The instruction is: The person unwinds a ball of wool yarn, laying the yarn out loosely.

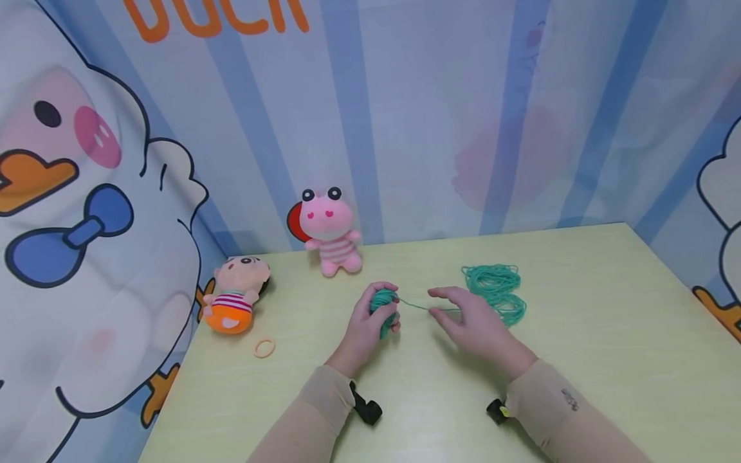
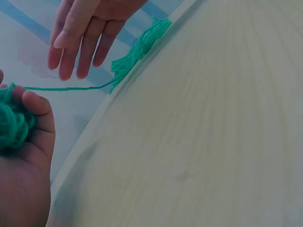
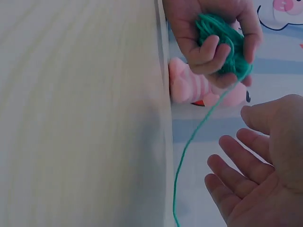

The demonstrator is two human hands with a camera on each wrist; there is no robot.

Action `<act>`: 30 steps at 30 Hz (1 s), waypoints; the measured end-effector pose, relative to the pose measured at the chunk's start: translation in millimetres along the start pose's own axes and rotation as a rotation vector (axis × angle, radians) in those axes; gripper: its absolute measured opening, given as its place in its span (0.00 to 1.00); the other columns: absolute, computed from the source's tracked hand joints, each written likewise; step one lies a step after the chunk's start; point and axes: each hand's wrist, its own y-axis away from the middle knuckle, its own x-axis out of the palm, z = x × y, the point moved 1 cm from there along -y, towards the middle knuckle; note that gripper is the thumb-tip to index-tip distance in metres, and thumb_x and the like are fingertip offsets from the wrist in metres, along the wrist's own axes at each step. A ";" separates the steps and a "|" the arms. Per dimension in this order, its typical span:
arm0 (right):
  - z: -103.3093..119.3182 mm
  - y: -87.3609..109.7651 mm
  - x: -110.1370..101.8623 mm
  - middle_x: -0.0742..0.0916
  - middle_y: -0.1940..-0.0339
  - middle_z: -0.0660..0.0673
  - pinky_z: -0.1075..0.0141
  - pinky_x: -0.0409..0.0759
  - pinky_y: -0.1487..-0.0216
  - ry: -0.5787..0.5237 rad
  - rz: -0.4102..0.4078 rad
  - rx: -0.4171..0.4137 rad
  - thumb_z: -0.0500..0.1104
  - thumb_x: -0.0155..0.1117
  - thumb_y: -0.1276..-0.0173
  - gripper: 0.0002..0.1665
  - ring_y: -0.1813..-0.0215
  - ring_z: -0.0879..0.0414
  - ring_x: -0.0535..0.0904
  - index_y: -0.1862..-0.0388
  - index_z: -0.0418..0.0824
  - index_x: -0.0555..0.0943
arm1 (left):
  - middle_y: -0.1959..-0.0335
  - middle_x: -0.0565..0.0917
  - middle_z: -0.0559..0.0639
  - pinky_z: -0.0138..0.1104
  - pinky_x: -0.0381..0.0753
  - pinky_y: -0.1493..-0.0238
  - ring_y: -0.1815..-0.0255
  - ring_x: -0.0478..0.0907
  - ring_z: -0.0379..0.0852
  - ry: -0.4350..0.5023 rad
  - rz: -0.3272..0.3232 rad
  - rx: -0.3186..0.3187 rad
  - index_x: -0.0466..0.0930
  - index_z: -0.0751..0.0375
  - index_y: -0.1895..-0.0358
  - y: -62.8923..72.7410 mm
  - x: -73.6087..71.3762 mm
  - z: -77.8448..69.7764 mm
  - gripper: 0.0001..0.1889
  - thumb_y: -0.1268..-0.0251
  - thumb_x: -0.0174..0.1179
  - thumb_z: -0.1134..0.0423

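My left hand point(image 1: 366, 321) grips a ball of green yarn point(image 1: 384, 307), its fingers and thumb curled round it above the table. From the ball a single strand point(image 2: 66, 89) runs across to a loose heap of the same yarn point(image 1: 494, 286) lying on the table to the right. Beside that strand is my right hand point(image 1: 471, 321), fingers spread and thumb apart. The right wrist view shows the right palm point(image 3: 258, 189) with nothing in it, while the strand passes some way from its fingertips.
A pink plush toy point(image 1: 332, 235) in stripes sits at the table's back edge. At the left lie a doll point(image 1: 234, 296) with orange bottoms and a small orange ring point(image 1: 264, 348). Behind the pale table point(image 1: 608, 334) hangs a blue striped cloth point(image 1: 417, 128).
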 end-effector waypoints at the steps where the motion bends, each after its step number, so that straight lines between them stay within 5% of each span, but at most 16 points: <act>1: 3.8 -3.0 5.1 0.86 0.25 0.43 0.38 0.79 0.22 -0.013 0.024 0.001 0.51 0.65 0.15 0.28 0.20 0.39 0.79 0.23 0.42 0.80 | 0.45 0.76 0.72 0.32 0.84 0.62 0.65 0.77 0.46 -0.004 0.006 0.004 0.66 0.72 0.28 -0.1 -0.5 0.9 0.20 0.14 0.52 0.68; 7: 16.6 -15.8 23.7 0.90 0.31 0.43 0.41 0.84 0.27 -0.035 0.088 0.001 0.51 0.64 0.14 0.25 0.26 0.41 0.85 0.27 0.41 0.83 | 0.50 0.83 0.61 0.34 0.88 0.56 0.59 0.81 0.50 -0.032 0.007 0.003 0.71 0.67 0.29 0.8 -1.5 2.9 0.19 0.14 0.54 0.63; 11: 17.8 -16.2 24.9 0.94 0.43 0.44 0.46 0.91 0.38 -0.030 0.051 0.008 0.45 0.65 0.15 0.14 0.40 0.44 0.92 0.40 0.43 0.90 | 0.51 0.85 0.57 0.38 0.93 0.48 0.53 0.87 0.48 -0.011 0.021 -0.001 0.72 0.63 0.26 -0.5 -1.0 4.6 0.19 0.12 0.55 0.63; 15: 16.2 -12.4 20.4 0.95 0.50 0.47 0.48 0.91 0.42 -0.050 -0.011 0.030 0.43 0.66 0.16 0.11 0.47 0.50 0.92 0.44 0.44 0.91 | 0.47 0.85 0.64 0.44 0.94 0.41 0.47 0.91 0.49 0.021 0.017 -0.015 0.73 0.63 0.25 -0.7 0.5 3.9 0.21 0.14 0.58 0.68; 19: 15.7 -7.0 14.7 0.95 0.54 0.48 0.52 0.91 0.46 -0.070 -0.045 0.002 0.43 0.66 0.16 0.11 0.50 0.53 0.90 0.44 0.43 0.91 | 0.47 0.84 0.72 0.41 0.96 0.49 0.54 0.92 0.48 0.019 -0.061 -0.019 0.73 0.71 0.35 -1.4 0.2 4.1 0.17 0.20 0.64 0.72; 24: 13.4 -0.7 9.0 0.94 0.56 0.50 0.63 0.88 0.52 -0.075 -0.066 -0.031 0.42 0.68 0.17 0.09 0.53 0.56 0.89 0.46 0.45 0.91 | 0.53 0.87 0.56 0.28 0.84 0.70 0.71 0.81 0.39 -0.075 -0.163 -0.006 0.73 0.63 0.50 -2.2 -1.9 3.4 0.15 0.27 0.72 0.70; 30: 7.9 4.0 2.1 0.94 0.57 0.51 0.64 0.87 0.54 -0.066 -0.102 -0.024 0.42 0.67 0.16 0.09 0.52 0.54 0.90 0.45 0.43 0.91 | 0.66 0.80 0.46 0.28 0.78 0.69 0.73 0.75 0.40 -0.115 -0.156 -0.002 0.72 0.63 0.44 -1.1 -3.9 1.3 0.18 0.26 0.72 0.65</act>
